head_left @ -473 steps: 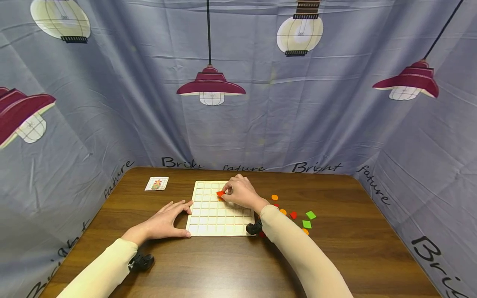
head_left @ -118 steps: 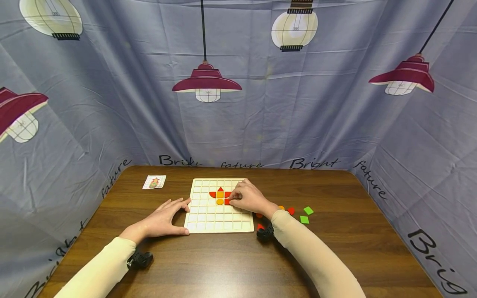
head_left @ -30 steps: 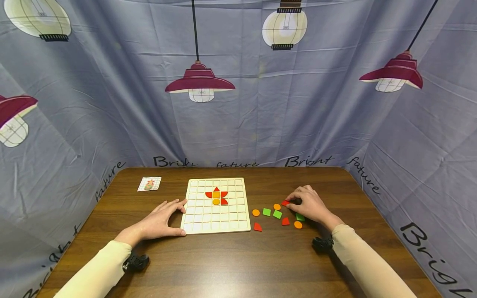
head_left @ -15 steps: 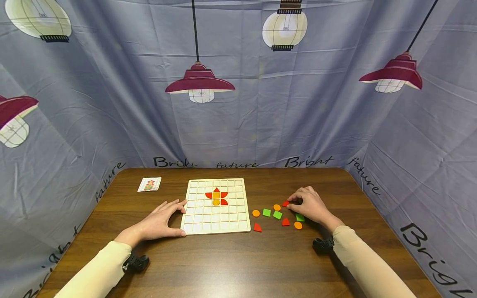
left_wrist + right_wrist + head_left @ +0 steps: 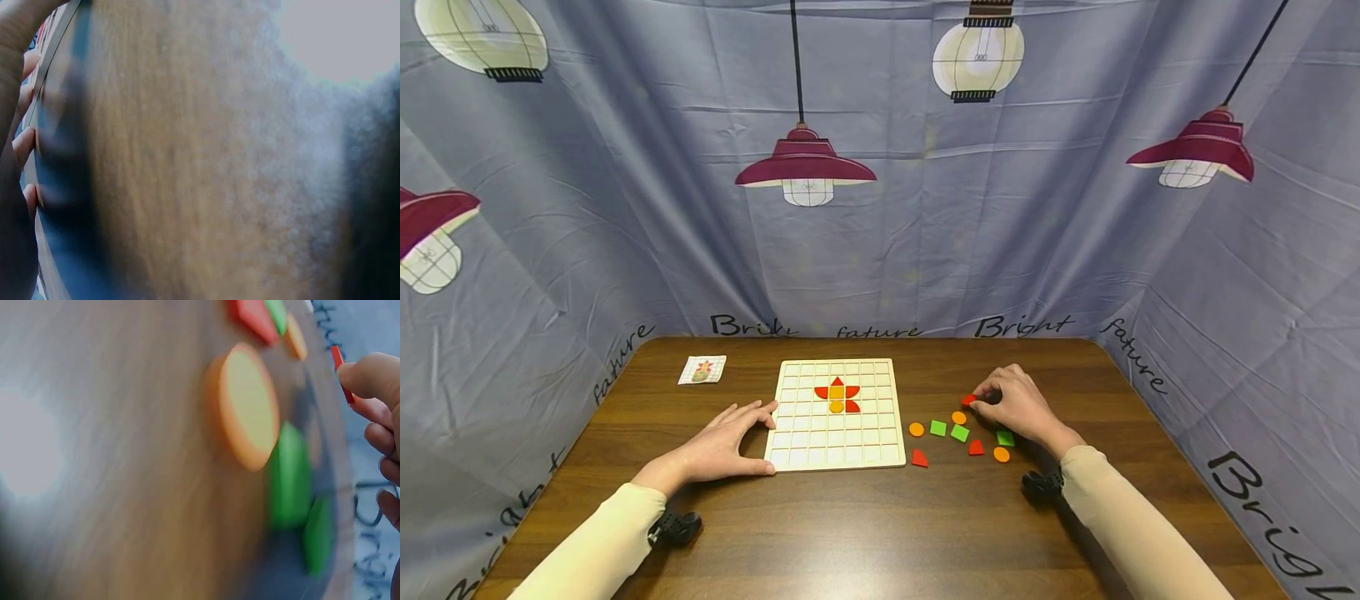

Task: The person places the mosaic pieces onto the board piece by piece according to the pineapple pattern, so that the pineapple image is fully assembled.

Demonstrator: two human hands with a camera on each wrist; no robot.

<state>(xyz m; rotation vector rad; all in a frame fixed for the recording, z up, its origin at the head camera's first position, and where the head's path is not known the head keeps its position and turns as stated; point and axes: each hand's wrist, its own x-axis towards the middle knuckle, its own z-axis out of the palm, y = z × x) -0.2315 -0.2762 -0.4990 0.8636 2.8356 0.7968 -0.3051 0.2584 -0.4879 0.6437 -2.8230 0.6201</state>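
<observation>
Two hands work the table: nearest, the left hand (image 5: 722, 442) lies flat, fingers straight, steadying the grid board (image 5: 880, 454) at its near-left corner. To its right loose pieces lie scattered, an orange disc (image 5: 1002, 454) nearest. Just beyond, the right hand (image 5: 1011, 404) appears to pinch a red piece (image 5: 968, 400) barely off the wood. Picking is in hand; next it needs carrying to a cell beside the red-and-orange flower (image 5: 837, 393).

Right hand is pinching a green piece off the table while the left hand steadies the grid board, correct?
Not quite: the piece in the right hand is red, not green, as the head view and the right wrist view show. The rest holds: the left hand rests against the grid board at its near left edge.
</observation>
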